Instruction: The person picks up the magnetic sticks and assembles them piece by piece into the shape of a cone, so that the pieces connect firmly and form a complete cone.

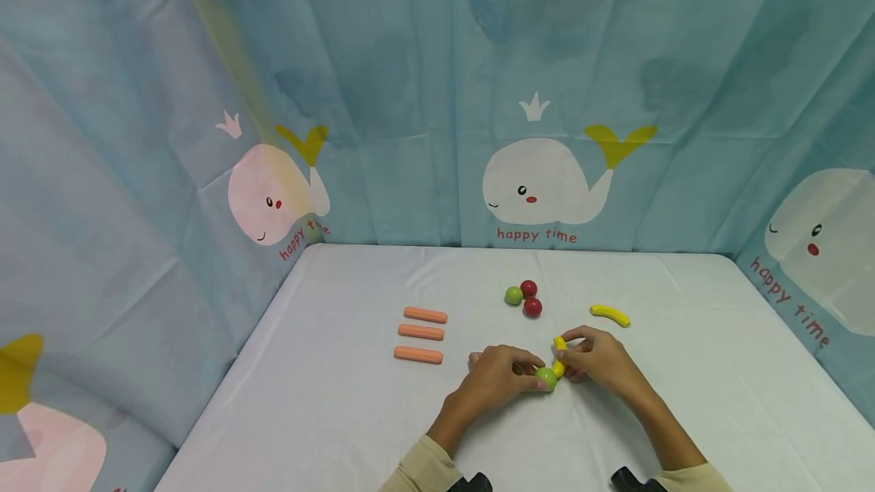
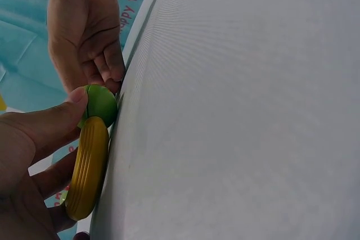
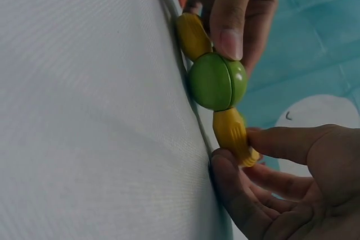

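Observation:
My left hand [image 1: 500,373] pinches a glossy green ball [image 1: 546,380] close over the white table, its thumb on the ball in the left wrist view. A ribbed yellow curved stick [image 2: 89,167] meets the ball and lies along the left fingers; in the head view that hand hides it. My right hand [image 1: 598,357] pinches a second yellow curved stick [image 3: 229,133] between thumb and fingers. One end of this stick touches the ball on the side opposite the first, so the pieces form a chain in the right wrist view.
Three orange straight sticks [image 1: 421,332] lie left of the hands. Farther back, another green ball [image 1: 514,295] sits against two red balls [image 1: 532,307]. One loose yellow curved stick [image 1: 610,315] lies behind the right hand. A whale-print curtain [image 1: 410,173] surrounds the white table [image 1: 307,401].

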### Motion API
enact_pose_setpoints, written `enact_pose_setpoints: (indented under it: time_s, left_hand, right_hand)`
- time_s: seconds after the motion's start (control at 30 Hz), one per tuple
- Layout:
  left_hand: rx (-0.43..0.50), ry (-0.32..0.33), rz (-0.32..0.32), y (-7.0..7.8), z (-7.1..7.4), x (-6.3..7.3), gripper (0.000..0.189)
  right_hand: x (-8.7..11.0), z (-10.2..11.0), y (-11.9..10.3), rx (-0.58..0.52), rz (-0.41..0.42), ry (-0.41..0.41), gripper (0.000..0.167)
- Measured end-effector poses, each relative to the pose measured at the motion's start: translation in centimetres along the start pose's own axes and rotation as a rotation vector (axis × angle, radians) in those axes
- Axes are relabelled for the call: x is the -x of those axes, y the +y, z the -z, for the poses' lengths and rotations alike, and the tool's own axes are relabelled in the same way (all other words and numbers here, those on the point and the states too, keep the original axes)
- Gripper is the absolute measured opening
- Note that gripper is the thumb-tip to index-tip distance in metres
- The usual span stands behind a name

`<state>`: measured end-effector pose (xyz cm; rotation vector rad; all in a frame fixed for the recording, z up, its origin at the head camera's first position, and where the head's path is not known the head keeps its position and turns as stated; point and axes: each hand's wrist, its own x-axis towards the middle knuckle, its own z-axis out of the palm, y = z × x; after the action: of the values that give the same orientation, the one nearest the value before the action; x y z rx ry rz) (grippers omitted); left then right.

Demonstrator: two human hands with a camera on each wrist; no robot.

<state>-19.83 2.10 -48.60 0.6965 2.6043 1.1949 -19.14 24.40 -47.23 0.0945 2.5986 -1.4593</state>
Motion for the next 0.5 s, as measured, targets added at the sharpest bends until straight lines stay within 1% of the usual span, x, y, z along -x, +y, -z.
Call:
enact_pose_setpoints:
  time_s: [0.3, 0.4, 0.5]
  left_hand:
    - [-0.003, -0.003, 0.0, 0.0, -0.1, 0.1, 0.032]
    - [0.0, -0.021, 0.007, 0.0, 0.2, 0.2, 0.034]
    - [-0.012, -0.057, 0.005, -0.3, 0.9, 0.2, 0.037]
  right_hand:
    - [0.1, -0.1, 0.2, 0.01, 0.013, -0.004, 0.042]
    - [0.2, -0.1, 0.2, 0.032, 0.02, -0.002, 0.044]
    - [0.2, -0.1, 0.1, 0.074, 0.014, 0.001, 0.049]
